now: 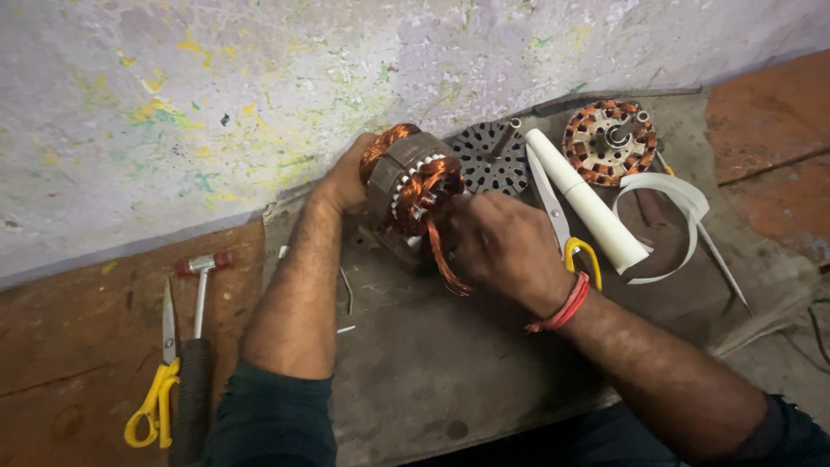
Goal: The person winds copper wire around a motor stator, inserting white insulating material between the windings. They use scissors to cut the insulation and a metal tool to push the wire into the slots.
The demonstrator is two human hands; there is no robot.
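A motor stator point(405, 186) with copper windings stands tilted on a dark grey slab point(432, 363). My left hand point(346, 180) grips its far side against the wall. My right hand point(501, 246) presses on the near face, its fingers closed on a bundle of copper wire point(443, 251) that hangs down from the winding. A red thread band circles my right wrist.
Behind lie a bare slotted stator core point(493, 156), a white tube point(588, 203), a strip of white insulating paper point(679, 203), a second wound stator point(609, 143) and yellow-handled scissors point(562, 229). On the left floor lie other yellow scissors point(160, 380) and a hammer point(197, 337).
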